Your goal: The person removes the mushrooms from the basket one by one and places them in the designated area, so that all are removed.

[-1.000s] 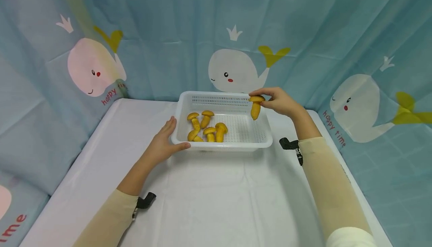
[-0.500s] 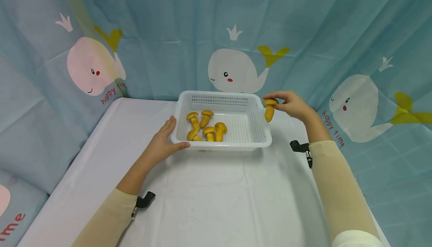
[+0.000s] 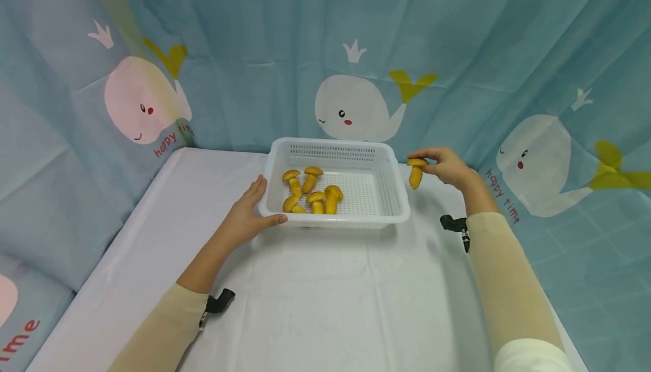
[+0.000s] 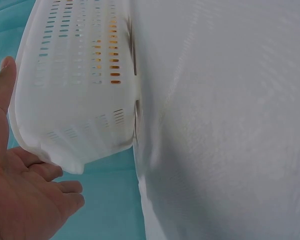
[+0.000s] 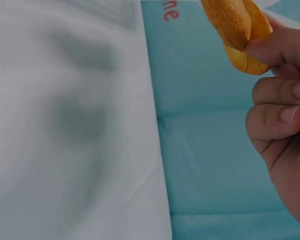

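A yellow mushroom [image 3: 416, 177] hangs stem down from my right hand [image 3: 450, 168], pinched at its cap between thumb and fingers. It is just right of a white plastic basket [image 3: 331, 219], above the table; in the right wrist view the mushroom [image 5: 235, 25] is cut by the top edge. My left hand [image 3: 243, 216] rests at the basket's front left corner, thumb along the front rim and fingers along the left side. In the left wrist view the left hand [image 4: 25, 195] has its fingers loosely bent beside the corner. Several more yellow mushrooms [image 3: 333, 199] lie in the basket's left half.
A white cloth covers the table [image 3: 325, 293], and the basket stands near its far edge. Blue curtains [image 3: 254, 33] printed with whales close in the back and both sides. Each forearm carries a small black wrist camera [image 3: 220, 302].
My right hand has carried the mushroom rightward from over the basket's right end, past the rim, and then lower. The left hand, the basket and the mushrooms inside stay where they were.
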`<state>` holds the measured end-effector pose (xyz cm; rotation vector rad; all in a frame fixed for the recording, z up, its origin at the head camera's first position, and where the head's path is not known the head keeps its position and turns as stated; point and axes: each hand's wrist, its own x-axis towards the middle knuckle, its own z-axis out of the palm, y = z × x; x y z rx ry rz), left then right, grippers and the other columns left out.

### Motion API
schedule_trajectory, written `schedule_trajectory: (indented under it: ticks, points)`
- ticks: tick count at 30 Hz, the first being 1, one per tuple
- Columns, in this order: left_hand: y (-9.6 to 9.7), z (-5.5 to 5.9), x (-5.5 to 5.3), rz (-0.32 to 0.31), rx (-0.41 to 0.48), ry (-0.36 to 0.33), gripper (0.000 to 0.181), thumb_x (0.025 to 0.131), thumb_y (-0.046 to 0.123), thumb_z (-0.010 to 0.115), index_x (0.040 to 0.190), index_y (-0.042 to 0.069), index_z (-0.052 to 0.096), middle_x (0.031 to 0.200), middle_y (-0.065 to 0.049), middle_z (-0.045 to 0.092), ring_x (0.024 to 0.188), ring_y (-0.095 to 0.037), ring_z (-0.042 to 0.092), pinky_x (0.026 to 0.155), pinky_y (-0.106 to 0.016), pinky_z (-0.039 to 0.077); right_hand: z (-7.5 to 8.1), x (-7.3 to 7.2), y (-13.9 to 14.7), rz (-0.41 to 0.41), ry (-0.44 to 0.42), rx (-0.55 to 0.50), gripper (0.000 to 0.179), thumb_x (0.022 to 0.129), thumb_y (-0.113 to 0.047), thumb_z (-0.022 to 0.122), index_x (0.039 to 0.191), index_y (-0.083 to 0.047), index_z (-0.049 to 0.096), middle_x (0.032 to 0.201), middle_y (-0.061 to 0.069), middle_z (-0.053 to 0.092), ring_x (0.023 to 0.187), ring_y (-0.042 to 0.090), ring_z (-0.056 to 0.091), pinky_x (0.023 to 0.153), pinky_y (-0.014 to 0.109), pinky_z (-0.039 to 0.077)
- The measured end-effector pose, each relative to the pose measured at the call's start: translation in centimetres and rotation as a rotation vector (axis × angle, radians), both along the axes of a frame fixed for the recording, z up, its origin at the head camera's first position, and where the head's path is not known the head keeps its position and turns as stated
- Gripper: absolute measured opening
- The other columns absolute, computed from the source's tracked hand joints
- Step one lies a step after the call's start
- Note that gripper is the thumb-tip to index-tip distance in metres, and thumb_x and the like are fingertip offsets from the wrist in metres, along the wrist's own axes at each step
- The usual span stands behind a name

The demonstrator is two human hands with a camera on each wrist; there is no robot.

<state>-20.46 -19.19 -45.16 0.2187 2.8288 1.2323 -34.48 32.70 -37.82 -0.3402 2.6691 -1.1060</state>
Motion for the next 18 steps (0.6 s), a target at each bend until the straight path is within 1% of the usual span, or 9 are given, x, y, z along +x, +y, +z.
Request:
schedule_trajectory:
  ticks: [5,7,9,12,13,14,16,18]
  points:
    - [0.1,-0.1,0.1,0.000,0.001,0.000,0.123,0.076,0.067,0.081,0.166,0.022,0.010,0.173,0.005,0.001,0.160,-0.032,0.005,0.121,-0.068,0.018,-1.7,-0.7,0.5,-0.015,0.002,0.005,0.036,0.105,-0.015,0.059,0.137,-0.029,0.066,0.150,0.007,0.052,0.047,0.019,0.027,0.046,0.026,0.031]
    - [0.1,0.0,0.2,0.002,-0.001,0.001,0.123,0.076,0.067,0.081,0.166,0.022,0.010,0.173,0.006,0.001,0.160,-0.032,0.005,0.121,-0.068,0.018,-2.4,-1.1,0.6,-0.002,0.009,0.005,0.037,0.104,-0.012,0.059,0.138,-0.026,0.066,0.150,0.009,0.052,0.059,0.018,0.038,0.050,0.026,0.034]
    - [0.1,0.0,0.2,0.003,0.001,0.001,0.122,0.076,0.066,0.081,0.166,0.022,0.010,0.173,0.006,0.001,0.160,-0.032,0.005,0.121,-0.068,0.018,-3.1,-1.5,0.6,0.010,0.007,-0.003,0.038,0.103,-0.010,0.058,0.138,-0.023,0.066,0.151,0.011,0.051,0.071,0.021,0.044,0.051,0.028,0.034]
    - [0.1,0.1,0.2,0.003,-0.002,0.003,0.121,0.077,0.065,0.081,0.166,0.022,0.010,0.173,0.006,0.001,0.160,-0.032,0.005,0.121,-0.068,0.019,-4.1,-2.0,0.6,0.023,-0.010,-0.007,0.039,0.103,-0.007,0.058,0.137,-0.022,0.067,0.151,0.012,0.049,0.084,0.027,0.046,0.052,0.030,0.033]
    - [0.1,0.1,0.2,0.003,-0.002,0.001,0.121,0.077,0.064,0.082,0.166,0.022,0.010,0.173,0.005,0.001,0.160,-0.032,0.005,0.121,-0.068,0.018,-4.5,-2.1,0.7,0.020,-0.019,-0.004,0.039,0.102,-0.007,0.057,0.137,-0.023,0.067,0.152,0.011,0.049,0.084,0.030,0.046,0.051,0.030,0.032]
    - [0.1,0.1,0.2,0.003,-0.002,0.000,0.121,0.078,0.063,0.082,0.166,0.023,0.010,0.173,0.005,0.001,0.160,-0.031,0.005,0.121,-0.068,0.018,-4.9,-2.2,0.7,0.010,-0.032,-0.004,0.040,0.102,-0.006,0.057,0.136,-0.025,0.068,0.152,0.010,0.048,0.080,0.033,0.045,0.050,0.030,0.030]
    - [0.1,0.0,0.2,0.004,-0.003,-0.001,0.120,0.078,0.062,0.082,0.166,0.023,0.009,0.173,0.004,0.001,0.160,-0.031,0.004,0.121,-0.067,0.018,-5.6,-2.3,0.8,0.006,-0.046,0.009,0.041,0.102,-0.006,0.056,0.136,-0.026,0.067,0.154,0.011,0.046,0.090,0.035,0.045,0.052,0.031,0.033]
    - [0.0,0.0,0.2,0.006,-0.003,-0.003,0.121,0.077,0.063,0.082,0.166,0.023,0.009,0.173,0.004,0.001,0.160,-0.030,0.004,0.122,-0.067,0.018,-6.2,-2.4,0.9,-0.003,-0.061,0.016,0.041,0.102,-0.006,0.056,0.137,-0.025,0.067,0.155,0.013,0.044,0.104,0.037,0.044,0.057,0.034,0.036]
